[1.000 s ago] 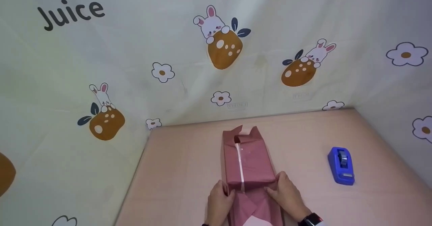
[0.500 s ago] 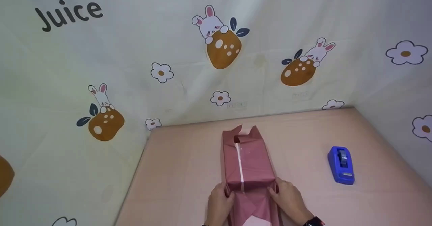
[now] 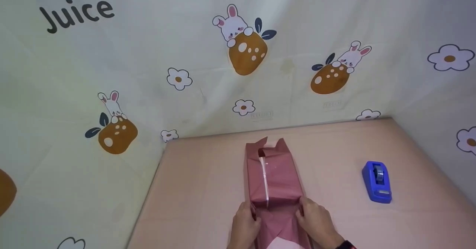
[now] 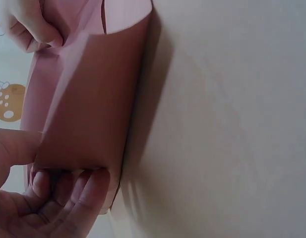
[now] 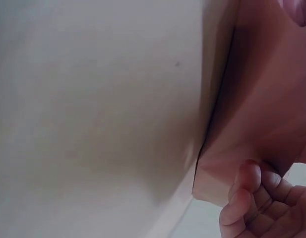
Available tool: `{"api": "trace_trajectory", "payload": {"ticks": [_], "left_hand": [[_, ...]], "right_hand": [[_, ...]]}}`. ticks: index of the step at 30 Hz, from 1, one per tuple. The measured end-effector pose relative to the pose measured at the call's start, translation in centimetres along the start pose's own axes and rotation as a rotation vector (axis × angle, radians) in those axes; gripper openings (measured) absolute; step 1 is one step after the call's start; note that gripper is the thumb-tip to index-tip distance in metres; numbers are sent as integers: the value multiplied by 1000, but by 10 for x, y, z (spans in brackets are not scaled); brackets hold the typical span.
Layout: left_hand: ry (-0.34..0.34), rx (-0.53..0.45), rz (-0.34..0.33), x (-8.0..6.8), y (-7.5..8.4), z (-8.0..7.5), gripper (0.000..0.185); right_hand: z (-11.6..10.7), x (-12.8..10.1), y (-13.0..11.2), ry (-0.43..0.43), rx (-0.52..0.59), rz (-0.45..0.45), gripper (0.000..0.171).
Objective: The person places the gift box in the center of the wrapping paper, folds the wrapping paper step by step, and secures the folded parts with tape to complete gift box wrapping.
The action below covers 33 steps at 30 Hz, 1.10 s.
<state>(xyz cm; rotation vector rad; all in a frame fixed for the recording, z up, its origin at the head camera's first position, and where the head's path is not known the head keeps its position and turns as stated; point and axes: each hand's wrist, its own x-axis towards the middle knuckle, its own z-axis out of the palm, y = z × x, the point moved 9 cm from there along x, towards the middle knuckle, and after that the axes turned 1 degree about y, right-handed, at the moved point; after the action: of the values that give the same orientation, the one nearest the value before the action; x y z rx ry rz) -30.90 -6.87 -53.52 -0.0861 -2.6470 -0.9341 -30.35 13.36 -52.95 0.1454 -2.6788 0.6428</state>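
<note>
Fingers of the left hand (image 3: 244, 223) and right hand (image 3: 315, 221) are pinching the paper flaps at the near end of the wrapped box (image 3: 273, 178) on the pink table (image 3: 200, 189), pressing them further inward than a second ago, so this end is closing.

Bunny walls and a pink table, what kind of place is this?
Probably a small gift-wrapping corner at home or in a craft room. A box in dark pink paper lies on the table, a blue tape dispenser sits nearby, and cartoon bunny sheets cover the walls.
</note>
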Motion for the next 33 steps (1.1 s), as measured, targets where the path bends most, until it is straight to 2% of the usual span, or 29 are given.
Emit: {"api": "trace_trajectory", "payload": {"ticks": [7,14,19,23,27,31,33], "left_hand": [[-26,-21,-16,-5,2,3,28],[-31,-63,75,-7,11,2,7],[-84,-33,145,-8,17,4,16],[-95,10,219,-8,21,5,26],[-117,30,265,-9,24,5,31],[-157,37,293,-10,25,8,30],[-187,35,313,-12,26,9,30]], "right_hand": [[-1,-2,-4,19,-47,-51,22],[-2,-3,-9,40,-21,-96,32],[-4,-5,-14,69,54,-137,17],[-6,-6,-19,60,85,-203,8],[-5,-8,-26,47,97,-301,14],[-6,-10,-33,84,86,-413,22],[-7,-10,-35,100,84,-440,24]]}}
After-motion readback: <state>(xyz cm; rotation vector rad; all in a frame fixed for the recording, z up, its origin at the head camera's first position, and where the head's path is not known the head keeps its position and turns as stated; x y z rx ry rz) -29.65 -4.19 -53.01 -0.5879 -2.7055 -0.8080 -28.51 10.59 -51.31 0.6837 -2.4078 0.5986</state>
